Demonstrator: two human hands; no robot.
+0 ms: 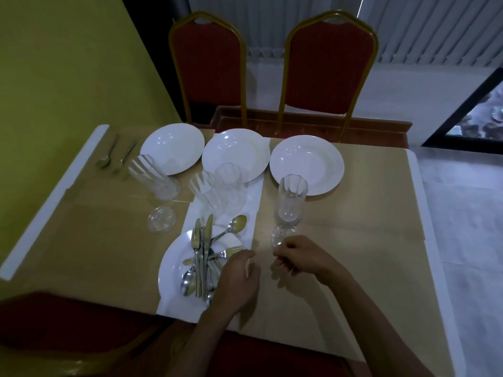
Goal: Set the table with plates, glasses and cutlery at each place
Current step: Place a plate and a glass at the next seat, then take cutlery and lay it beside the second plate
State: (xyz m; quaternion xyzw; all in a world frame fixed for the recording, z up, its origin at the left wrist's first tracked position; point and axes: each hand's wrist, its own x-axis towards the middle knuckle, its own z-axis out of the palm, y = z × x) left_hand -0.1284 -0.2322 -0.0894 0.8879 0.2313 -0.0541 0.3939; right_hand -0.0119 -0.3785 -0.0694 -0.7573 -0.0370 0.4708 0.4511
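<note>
Four white plates on the table (353,213): far-left plate (174,148), far-middle plate (235,153) and far-right plate (310,163) in a far row, near plate (170,270) carrying the cutlery pile (201,262). Spoon (104,159) and small fork (123,161) lie far left. Left glass (153,176), middle-left glass (202,190), middle-right glass (228,183) and right glass (291,202) stand mid-table. Left hand (236,276) is over the near plate's right rim, fingers curled at a gold fork (231,251); grip cannot tell. Right hand (296,257) is curled just near of the low glass (283,236); whether it holds anything, cannot tell.
</note>
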